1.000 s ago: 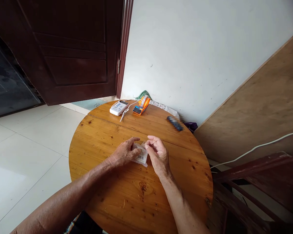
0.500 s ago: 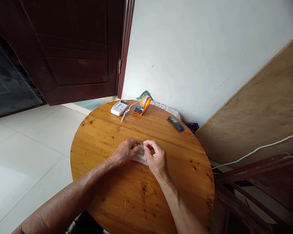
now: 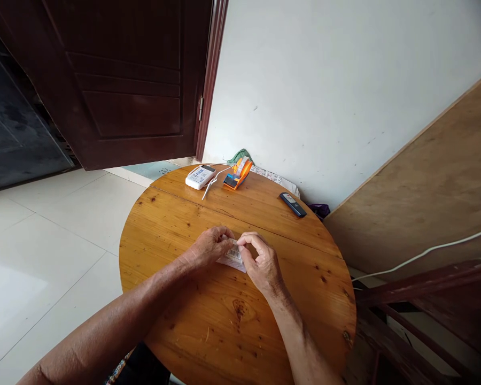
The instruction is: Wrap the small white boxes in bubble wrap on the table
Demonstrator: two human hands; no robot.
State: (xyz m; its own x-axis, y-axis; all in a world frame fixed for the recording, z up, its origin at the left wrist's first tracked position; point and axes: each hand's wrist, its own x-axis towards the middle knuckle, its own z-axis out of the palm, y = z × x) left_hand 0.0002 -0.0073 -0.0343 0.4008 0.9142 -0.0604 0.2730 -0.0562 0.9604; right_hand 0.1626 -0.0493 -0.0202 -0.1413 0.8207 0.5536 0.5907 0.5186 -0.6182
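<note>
Round wooden table (image 3: 208,331), underlying everything listed. Left hand (image 3: 213,247), fingers bent, closed in. Right hand (image 3: 264,266), thumb and forefinger tips meeting. White device (image 3: 201,177), near far edge. Orange tape dispenser (image 3: 238,177), beside it. Dark handset (image 3: 293,205), near right rim. Small labelled packet (image 3: 234,254), mid-table between both hands, held under left thumb, apparently pinched at its upper edge by right fingertips.
</note>
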